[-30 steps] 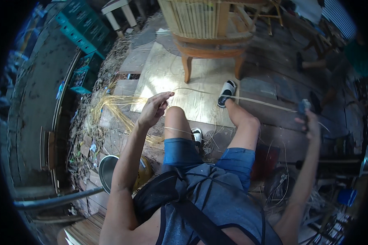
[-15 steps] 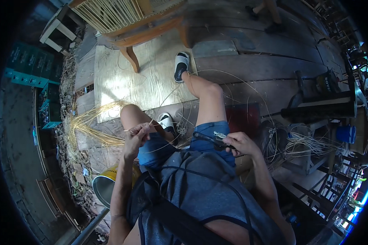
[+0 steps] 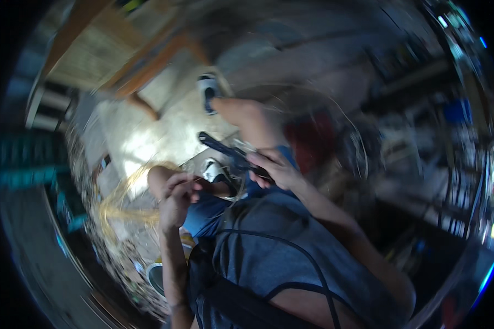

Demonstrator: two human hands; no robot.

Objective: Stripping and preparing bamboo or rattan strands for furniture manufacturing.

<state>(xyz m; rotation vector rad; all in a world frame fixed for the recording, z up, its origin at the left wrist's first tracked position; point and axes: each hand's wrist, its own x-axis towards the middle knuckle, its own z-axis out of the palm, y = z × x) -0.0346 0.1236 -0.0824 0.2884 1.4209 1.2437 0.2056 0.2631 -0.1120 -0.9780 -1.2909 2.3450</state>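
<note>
My left hand [image 3: 180, 198] is closed by my left knee, thumb and fingers pinched on a thin cane strand that is barely visible in the blur. My right hand [image 3: 274, 167] grips a long black hand tool [image 3: 223, 148] above my right thigh. The tool's far end points up and left, and blur hides its exact kind. Something pale and twisted [image 3: 248, 146] shows beside the right hand, on the tool's upper side. A loose pale strand [image 3: 348, 118] arcs out to the right beyond my right leg.
A bundle of yellow cane strands [image 3: 126, 205] lies left of my left knee. A wooden piece of furniture [image 3: 142, 71] with legs stands ahead on a pale board [image 3: 115, 129]. Teal crates [image 3: 30, 159] are at far left, a bucket [image 3: 156, 277] below my left forearm, a red patch [image 3: 311, 140] to the right.
The view has turned and blurred. My right hand has moved left and up with the black tool, closer to the left hand. My left hand stays near the left knee.
</note>
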